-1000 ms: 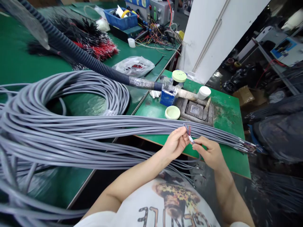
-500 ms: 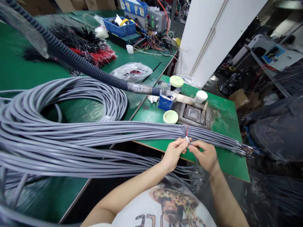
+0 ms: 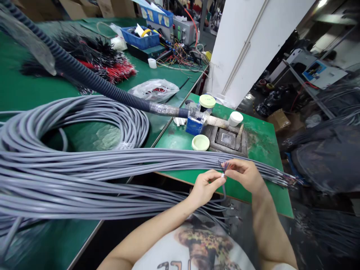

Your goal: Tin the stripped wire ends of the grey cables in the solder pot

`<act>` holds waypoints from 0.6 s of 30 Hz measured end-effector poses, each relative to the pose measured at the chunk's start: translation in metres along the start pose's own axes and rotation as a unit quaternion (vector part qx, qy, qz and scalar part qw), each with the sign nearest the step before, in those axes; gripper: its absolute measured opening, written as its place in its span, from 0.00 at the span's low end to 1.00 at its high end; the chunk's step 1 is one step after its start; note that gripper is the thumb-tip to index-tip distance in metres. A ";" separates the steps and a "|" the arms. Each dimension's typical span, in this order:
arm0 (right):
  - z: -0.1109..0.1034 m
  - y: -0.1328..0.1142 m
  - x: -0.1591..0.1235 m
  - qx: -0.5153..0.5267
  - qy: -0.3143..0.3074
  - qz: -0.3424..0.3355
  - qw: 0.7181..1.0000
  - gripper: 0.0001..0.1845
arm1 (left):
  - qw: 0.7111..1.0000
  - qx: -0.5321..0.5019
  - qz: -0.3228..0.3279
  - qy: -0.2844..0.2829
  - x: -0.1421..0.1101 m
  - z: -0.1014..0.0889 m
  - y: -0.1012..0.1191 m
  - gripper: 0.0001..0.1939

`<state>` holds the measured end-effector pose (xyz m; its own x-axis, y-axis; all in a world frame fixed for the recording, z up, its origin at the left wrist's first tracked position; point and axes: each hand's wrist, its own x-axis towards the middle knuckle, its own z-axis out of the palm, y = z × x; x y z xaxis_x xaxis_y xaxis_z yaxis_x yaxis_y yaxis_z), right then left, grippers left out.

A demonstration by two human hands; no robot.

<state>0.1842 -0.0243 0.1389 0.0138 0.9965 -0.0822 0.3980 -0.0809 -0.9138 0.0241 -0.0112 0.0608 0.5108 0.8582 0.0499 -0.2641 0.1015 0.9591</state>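
My left hand [image 3: 207, 186] pinches the end of a grey cable [image 3: 224, 192] just under a white band where its jacket stops. Thin coloured wires [image 3: 222, 165] fan out from that end. At these wires the fingers of my right hand [image 3: 244, 173] are closed, pulling some reddish ones to the right while darker ones stand up on the left. Behind my hands a bundle of grey cables [image 3: 180, 154] runs across the green board, its stripped ends [image 3: 289, 180] lying at the right. A second grey bundle [image 3: 135, 200] passes below, toward my lap.
A ribbed hose [image 3: 112, 84] slants over the table to a solder pot [image 3: 227, 138]. Near it are a pale green lid [image 3: 200, 143], a white jar [image 3: 235, 118] and a blue box [image 3: 194, 126]. A large cable coil [image 3: 135, 127] lies left. Black and red wires [image 3: 112, 67] lie behind.
My right hand has shifted up from the cable's jacket to the coloured wires, which are now spread apart. My left hand still holds the cable, slightly lower in view.
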 end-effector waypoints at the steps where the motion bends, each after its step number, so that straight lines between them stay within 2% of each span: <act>1: 0.001 0.001 0.002 0.035 -0.022 0.010 0.999 0.12 | 1.000 -0.004 0.002 -0.008 0.000 -0.001 0.000 0.10; 5: 0.002 0.006 0.010 0.136 -0.051 0.034 0.989 0.11 | 0.999 -0.037 -0.004 -0.030 -0.002 -0.004 -0.001 0.10; 8: 0.007 0.011 0.015 0.168 -0.027 0.024 0.985 0.08 | 0.998 -0.058 -0.012 -0.029 -0.004 -0.005 0.002 0.10; 11: 0.012 0.018 0.018 0.172 0.014 0.015 0.985 0.09 | 0.996 -0.084 -0.036 0.008 -0.003 -0.007 0.005 0.11; 15: 0.014 0.026 0.013 0.090 0.096 -0.031 0.991 0.07 | 0.986 -0.136 -0.066 0.066 0.001 -0.011 0.006 0.12; 18: 0.011 0.030 0.004 -0.046 0.173 -0.150 0.972 0.04 | 0.977 -0.172 -0.094 0.082 0.004 -0.014 0.004 0.12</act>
<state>0.1860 -0.0227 0.1071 0.1855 0.9237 0.3352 0.5125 0.2002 -0.8350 0.0135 -0.0001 0.0605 0.4454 0.8748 -0.1908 -0.4515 0.4035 0.7958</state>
